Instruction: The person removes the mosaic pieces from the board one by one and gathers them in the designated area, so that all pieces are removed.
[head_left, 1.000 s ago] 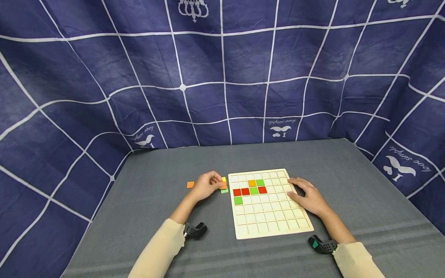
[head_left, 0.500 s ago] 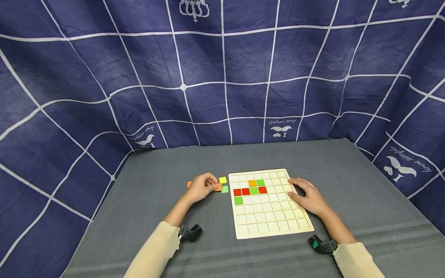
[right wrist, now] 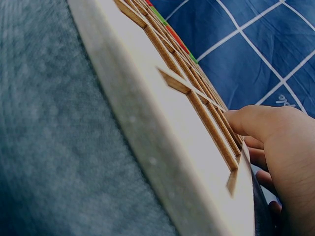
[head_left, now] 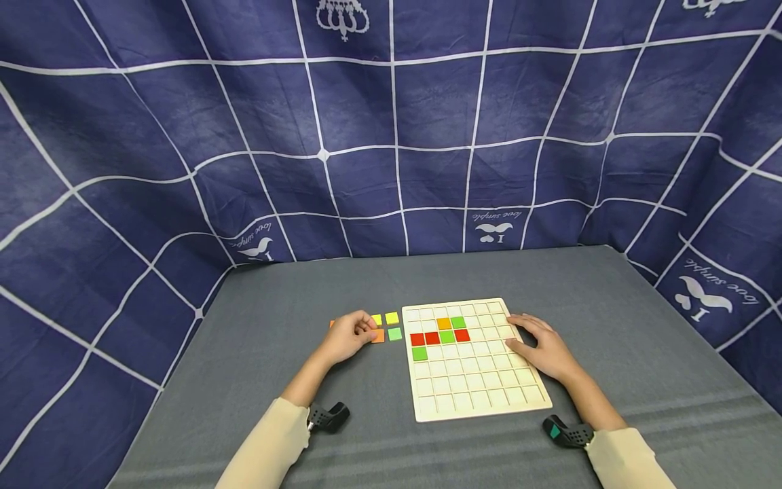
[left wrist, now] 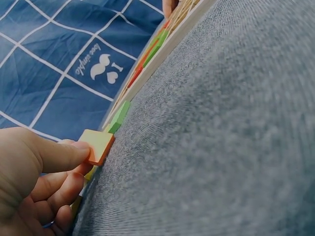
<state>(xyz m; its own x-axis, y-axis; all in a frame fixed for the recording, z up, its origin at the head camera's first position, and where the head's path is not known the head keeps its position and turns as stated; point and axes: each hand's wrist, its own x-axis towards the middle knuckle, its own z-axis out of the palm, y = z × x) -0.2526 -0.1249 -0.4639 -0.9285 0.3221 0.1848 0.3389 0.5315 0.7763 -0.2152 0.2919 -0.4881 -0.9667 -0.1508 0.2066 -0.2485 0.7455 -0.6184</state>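
My left hand [head_left: 349,337] pinches an orange square tile [left wrist: 98,144] between thumb and fingers, low over the cloth left of the board. In the left wrist view the tile is tilted, the thumb on its face. Just right of it lies a light green tile [head_left: 395,333], and behind are two yellow tiles [head_left: 392,318], the left one partly behind the fingers. Another orange tile [head_left: 332,324] peeks out behind the hand. My right hand [head_left: 544,348] rests with extended fingers on the right edge of the wooden grid board [head_left: 482,401]; its thumb [right wrist: 246,123] lies over the rim.
Several tiles sit in the board's upper left squares: red tiles [head_left: 432,337], green tiles [head_left: 419,353] and a yellow-orange one [head_left: 443,324]. Grey cloth [head_left: 293,285] covers the table, with a blue checked curtain [head_left: 427,176] behind and at the sides.
My left hand has moved left with the orange tile, away from the board, uncovering the light green tile and then both yellow tiles. The right hand has stayed at the board's edge.
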